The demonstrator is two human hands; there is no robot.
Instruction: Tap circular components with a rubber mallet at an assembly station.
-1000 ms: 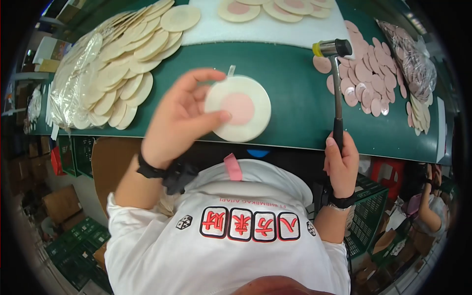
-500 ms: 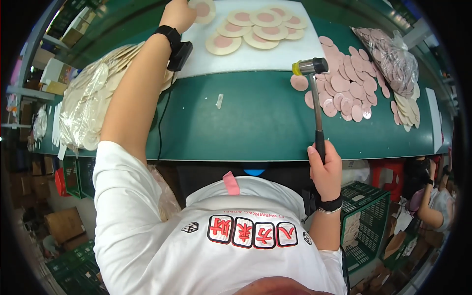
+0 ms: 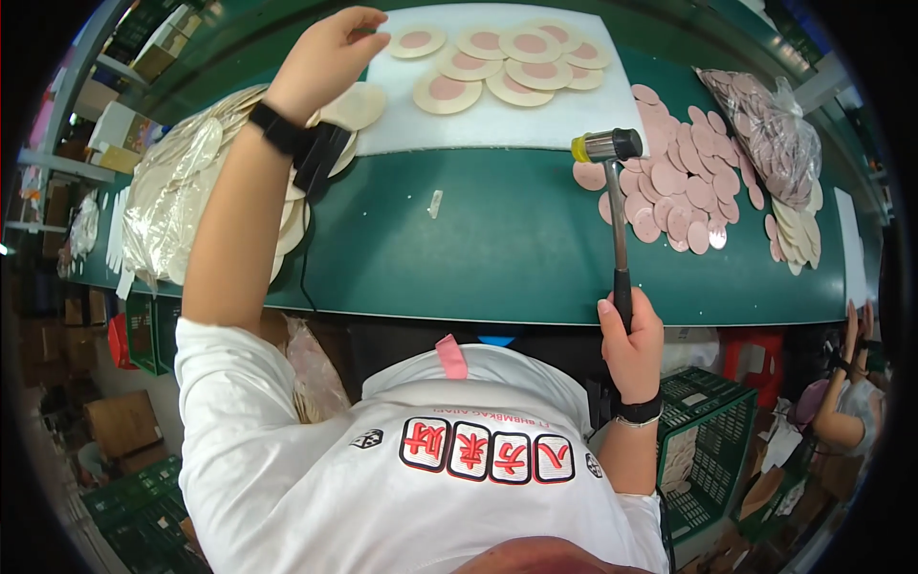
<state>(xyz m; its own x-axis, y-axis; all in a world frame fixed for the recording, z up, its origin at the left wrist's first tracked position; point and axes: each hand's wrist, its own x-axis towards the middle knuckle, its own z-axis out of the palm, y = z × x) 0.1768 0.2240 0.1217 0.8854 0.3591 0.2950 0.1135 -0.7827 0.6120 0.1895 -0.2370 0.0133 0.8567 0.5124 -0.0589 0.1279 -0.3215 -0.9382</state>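
The right hand (image 3: 633, 349) grips the mallet (image 3: 617, 212) over the near edge of the table (image 3: 459, 268); probably head-heavy, best held by its handle (image 3: 622, 287). The left hand (image 3: 330, 59), loosely open, is beside the disc (image 3: 417, 40) at the mat's (image 3: 402, 124) far-left corner: likely light, stiff, best rim-held.

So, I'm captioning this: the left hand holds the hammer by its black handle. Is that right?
Not quite: the head view shows that it is the right hand that holds the hammer by its black handle.
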